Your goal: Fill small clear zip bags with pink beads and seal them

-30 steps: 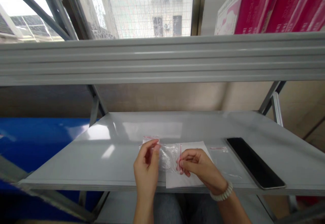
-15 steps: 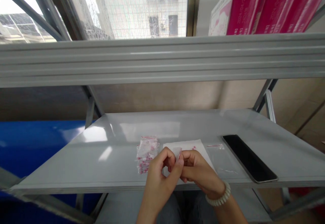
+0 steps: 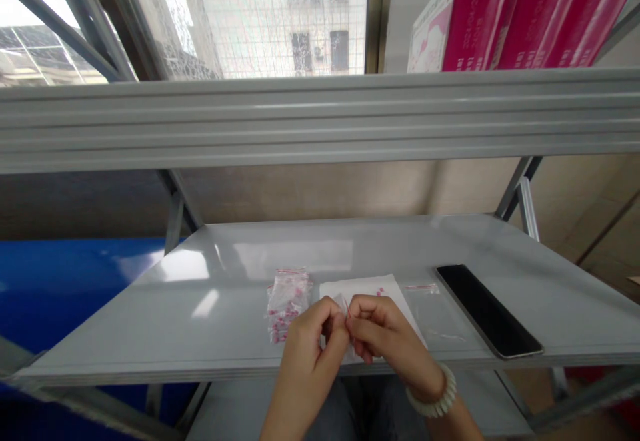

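Close together at the front of the grey table (image 3: 240, 354), my left hand (image 3: 313, 338) and my right hand (image 3: 383, 328) pinch a small clear zip bag (image 3: 343, 302) with a red line along its edge. Fingers cover most of the bag, so its contents are hidden. Beneath my hands lies a sheet of white paper (image 3: 400, 294), with a few small pink pieces (image 3: 381, 291) on it. To the left of my left hand is a stack of clear zip bags (image 3: 289, 301) holding pink bits. A pale beaded bracelet (image 3: 437, 398) circles my right wrist.
Right of the paper lies a flat clear zip bag (image 3: 435, 314). Beside it is a black phone (image 3: 487, 311), set at a slant. A thick grey shelf edge (image 3: 320, 121) crosses above the table, with dark pink boxes (image 3: 480, 21) on it at the right.
Both hands have shifted slightly left with the small bag. My left thumb has drawn back and the right fingertips have moved along the bag's red edge.
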The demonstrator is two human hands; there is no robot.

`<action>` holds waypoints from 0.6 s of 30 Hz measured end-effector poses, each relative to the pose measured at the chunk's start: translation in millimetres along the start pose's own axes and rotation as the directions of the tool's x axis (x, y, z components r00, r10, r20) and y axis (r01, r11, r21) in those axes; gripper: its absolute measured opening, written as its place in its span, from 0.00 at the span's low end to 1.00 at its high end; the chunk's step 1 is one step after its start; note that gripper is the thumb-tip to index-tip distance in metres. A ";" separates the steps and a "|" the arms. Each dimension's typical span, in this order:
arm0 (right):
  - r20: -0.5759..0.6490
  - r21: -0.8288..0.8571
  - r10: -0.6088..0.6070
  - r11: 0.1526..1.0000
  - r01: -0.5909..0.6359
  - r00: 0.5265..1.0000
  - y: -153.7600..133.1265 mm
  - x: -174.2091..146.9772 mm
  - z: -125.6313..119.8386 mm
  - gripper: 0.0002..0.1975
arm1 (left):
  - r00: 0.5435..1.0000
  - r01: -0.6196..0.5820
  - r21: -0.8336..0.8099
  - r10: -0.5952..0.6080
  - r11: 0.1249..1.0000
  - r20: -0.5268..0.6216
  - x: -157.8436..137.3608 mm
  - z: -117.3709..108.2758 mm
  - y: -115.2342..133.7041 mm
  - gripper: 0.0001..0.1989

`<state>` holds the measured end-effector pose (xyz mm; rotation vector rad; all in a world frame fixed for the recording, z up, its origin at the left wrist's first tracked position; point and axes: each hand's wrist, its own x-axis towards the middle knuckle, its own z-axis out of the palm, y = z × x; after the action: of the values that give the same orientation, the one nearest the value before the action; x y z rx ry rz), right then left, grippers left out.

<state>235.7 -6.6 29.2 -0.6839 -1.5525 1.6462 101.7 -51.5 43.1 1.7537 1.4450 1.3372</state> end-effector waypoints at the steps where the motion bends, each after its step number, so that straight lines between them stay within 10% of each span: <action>1: -0.059 -0.076 -0.048 0.996 0.043 0.997 -0.4 -0.3 1.5 0.12 | 0.999 -0.018 0.050 0.019 0.999 -0.026 0.4 0.6 -0.1 0.13; 8: -0.330 -0.367 -0.226 0.925 0.096 0.917 -3.0 -3.8 1.8 0.09 | 0.966 -0.100 0.186 0.140 0.977 -0.215 -1.6 -4.5 -7.8 0.12; 10: -0.318 -0.352 -0.211 0.932 0.091 0.924 -4.0 -4.7 0.7 0.08 | 0.963 -0.182 0.153 0.208 0.971 -0.173 -2.8 -6.3 -10.6 0.08; 13: -0.295 -0.322 -0.191 0.942 0.090 0.936 -5.3 -6.0 0.9 0.08 | 0.974 -0.224 0.096 0.227 0.970 -0.024 -3.4 -3.9 -16.7 0.38; 18: -0.296 -0.302 -0.171 0.950 0.078 0.940 -5.5 -7.2 0.3 0.08 | 0.974 -0.224 0.119 0.227 0.967 -0.014 -2.6 3.2 -23.9 0.33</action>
<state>240.4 -12.8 33.8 -0.9331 -1.5706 1.1577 94.2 -45.8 20.8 2.0342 1.3967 1.4194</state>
